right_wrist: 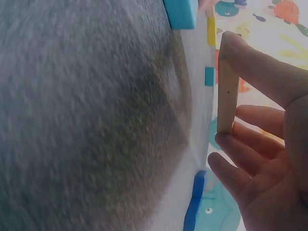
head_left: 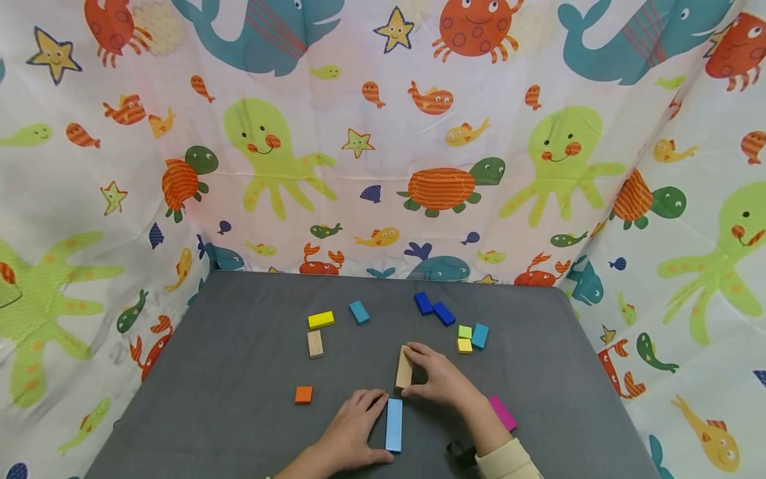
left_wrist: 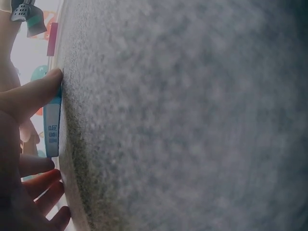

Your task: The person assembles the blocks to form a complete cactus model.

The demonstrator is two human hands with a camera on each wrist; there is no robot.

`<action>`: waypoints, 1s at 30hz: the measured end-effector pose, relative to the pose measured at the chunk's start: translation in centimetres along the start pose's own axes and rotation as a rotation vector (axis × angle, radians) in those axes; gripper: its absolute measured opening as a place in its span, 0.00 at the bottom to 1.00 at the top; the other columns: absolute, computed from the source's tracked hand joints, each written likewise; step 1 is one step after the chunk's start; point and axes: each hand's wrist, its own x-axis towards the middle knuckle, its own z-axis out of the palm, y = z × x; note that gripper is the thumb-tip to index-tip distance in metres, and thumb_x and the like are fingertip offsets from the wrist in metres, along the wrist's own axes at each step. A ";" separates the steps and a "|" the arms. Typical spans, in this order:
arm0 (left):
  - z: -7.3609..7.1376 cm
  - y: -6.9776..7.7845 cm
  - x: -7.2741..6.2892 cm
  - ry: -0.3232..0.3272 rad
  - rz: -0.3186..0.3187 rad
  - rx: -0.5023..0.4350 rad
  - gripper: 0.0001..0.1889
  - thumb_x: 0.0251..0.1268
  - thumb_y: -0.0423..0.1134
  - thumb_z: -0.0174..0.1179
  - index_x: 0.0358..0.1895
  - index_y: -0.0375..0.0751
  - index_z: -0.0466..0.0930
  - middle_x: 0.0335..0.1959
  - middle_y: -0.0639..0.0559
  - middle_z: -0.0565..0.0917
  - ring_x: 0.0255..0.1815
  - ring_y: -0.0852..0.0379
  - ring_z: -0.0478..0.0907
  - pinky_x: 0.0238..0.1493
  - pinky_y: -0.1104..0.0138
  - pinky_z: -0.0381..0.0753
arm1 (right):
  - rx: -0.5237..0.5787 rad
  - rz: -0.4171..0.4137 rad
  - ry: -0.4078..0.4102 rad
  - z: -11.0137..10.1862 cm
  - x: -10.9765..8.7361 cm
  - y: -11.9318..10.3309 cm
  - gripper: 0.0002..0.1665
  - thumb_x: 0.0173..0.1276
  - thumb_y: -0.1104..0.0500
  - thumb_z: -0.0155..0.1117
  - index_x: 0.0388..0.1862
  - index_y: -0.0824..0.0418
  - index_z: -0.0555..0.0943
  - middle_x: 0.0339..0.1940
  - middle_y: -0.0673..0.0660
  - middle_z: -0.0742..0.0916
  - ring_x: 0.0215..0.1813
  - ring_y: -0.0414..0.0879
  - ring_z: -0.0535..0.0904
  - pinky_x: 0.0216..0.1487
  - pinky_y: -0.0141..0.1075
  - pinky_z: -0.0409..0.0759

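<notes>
My left hand [head_left: 356, 429] pinches a light blue block [head_left: 393, 426] lengthwise, thumb at its near end and index finger at its far end. In the left wrist view this block [left_wrist: 52, 125] lies along the table surface, with small printed marks on one side. Just beyond it, my right hand [head_left: 443, 379] holds a plain wooden block [head_left: 403, 368] by its two ends between thumb and fingers. Seen from the right wrist, the wooden block [right_wrist: 228, 96] appears raised off the grey cloth, and the light blue block [right_wrist: 182, 12] shows at the top.
On the grey table [head_left: 239, 372], an orange block [head_left: 303, 395], another wooden block [head_left: 314, 344], a yellow block [head_left: 320, 320] and a teal block [head_left: 359, 313] lie left. Dark blue blocks [head_left: 444, 314] and a small cluster with a green block [head_left: 465, 331] lie far right. A pink block [head_left: 502, 412] is beside my right forearm.
</notes>
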 end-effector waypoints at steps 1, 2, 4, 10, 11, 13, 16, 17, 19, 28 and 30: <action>0.0 0.0 0.0 0.003 0.003 0.003 0.56 0.53 0.73 0.74 0.82 0.48 0.66 0.79 0.53 0.69 0.74 0.50 0.66 0.73 0.47 0.70 | 0.006 -0.004 -0.004 0.1 0.0 -0.1 0.52 0.64 0.45 0.82 0.82 0.59 0.69 0.82 0.60 0.72 0.79 0.64 0.70 0.72 0.63 0.72; 0.1 0.0 0.0 0.004 0.004 0.005 0.56 0.53 0.73 0.74 0.82 0.49 0.66 0.79 0.53 0.68 0.74 0.50 0.66 0.73 0.47 0.70 | 0.013 -0.007 -0.007 0.2 0.1 -0.1 0.52 0.64 0.45 0.82 0.82 0.59 0.69 0.82 0.61 0.72 0.79 0.64 0.70 0.72 0.63 0.72; 0.2 -0.1 0.1 0.008 0.009 0.011 0.56 0.54 0.73 0.73 0.82 0.49 0.66 0.79 0.53 0.68 0.75 0.50 0.66 0.73 0.47 0.70 | 0.021 -0.016 -0.016 0.4 0.2 -0.2 0.52 0.65 0.46 0.81 0.82 0.60 0.69 0.82 0.61 0.72 0.79 0.64 0.70 0.72 0.63 0.72; 0.3 -0.1 0.1 0.008 0.007 0.009 0.55 0.54 0.74 0.73 0.82 0.49 0.66 0.80 0.53 0.68 0.75 0.50 0.65 0.74 0.47 0.69 | 0.025 -0.040 -0.042 1.1 0.4 -0.1 0.52 0.64 0.45 0.82 0.82 0.60 0.70 0.82 0.60 0.72 0.80 0.63 0.70 0.73 0.62 0.72; 0.3 -0.1 0.1 0.007 0.006 0.007 0.55 0.54 0.73 0.73 0.82 0.49 0.66 0.80 0.53 0.67 0.76 0.50 0.65 0.74 0.47 0.69 | 0.025 -0.043 -0.044 1.2 0.5 -0.1 0.53 0.63 0.45 0.82 0.81 0.60 0.70 0.82 0.60 0.72 0.80 0.62 0.70 0.73 0.61 0.72; 0.4 -0.1 0.1 0.009 0.008 0.006 0.55 0.54 0.74 0.73 0.82 0.49 0.66 0.80 0.53 0.67 0.76 0.50 0.65 0.74 0.47 0.69 | 0.023 -0.047 -0.048 1.4 0.5 0.0 0.52 0.63 0.45 0.82 0.81 0.60 0.70 0.82 0.60 0.72 0.80 0.62 0.70 0.73 0.61 0.72; 0.5 -0.2 0.1 0.012 0.012 0.004 0.56 0.54 0.74 0.73 0.82 0.49 0.65 0.81 0.53 0.66 0.76 0.50 0.65 0.75 0.47 0.69 | 0.021 -0.045 -0.053 1.5 0.6 0.1 0.52 0.63 0.45 0.83 0.81 0.60 0.71 0.82 0.59 0.73 0.80 0.61 0.70 0.73 0.60 0.72; 0.6 -0.3 0.1 0.016 0.016 0.004 0.56 0.54 0.74 0.72 0.82 0.49 0.65 0.81 0.53 0.66 0.76 0.49 0.65 0.75 0.47 0.69 | 0.022 -0.044 -0.055 1.6 0.6 0.1 0.52 0.62 0.45 0.83 0.81 0.59 0.71 0.82 0.59 0.73 0.80 0.61 0.70 0.74 0.60 0.72; 0.6 -0.3 0.1 0.021 0.020 0.005 0.56 0.55 0.74 0.72 0.82 0.48 0.65 0.81 0.52 0.66 0.76 0.49 0.65 0.75 0.47 0.69 | 0.026 -0.042 -0.060 1.6 0.7 0.1 0.52 0.62 0.46 0.83 0.81 0.60 0.71 0.82 0.59 0.73 0.80 0.61 0.69 0.74 0.60 0.71; 0.6 -0.1 0.1 0.018 0.013 0.006 0.55 0.55 0.73 0.72 0.82 0.48 0.66 0.81 0.52 0.66 0.77 0.49 0.65 0.75 0.47 0.69 | 0.044 -0.024 -0.078 1.7 0.7 0.1 0.50 0.63 0.46 0.83 0.80 0.59 0.72 0.82 0.58 0.73 0.81 0.61 0.69 0.75 0.62 0.70; 0.6 -0.2 0.1 0.019 0.014 -0.001 0.55 0.55 0.74 0.72 0.82 0.48 0.66 0.81 0.52 0.66 0.77 0.49 0.65 0.75 0.47 0.68 | 0.049 -0.026 -0.079 1.7 0.7 0.1 0.50 0.63 0.46 0.83 0.80 0.59 0.72 0.82 0.58 0.73 0.81 0.61 0.69 0.75 0.62 0.69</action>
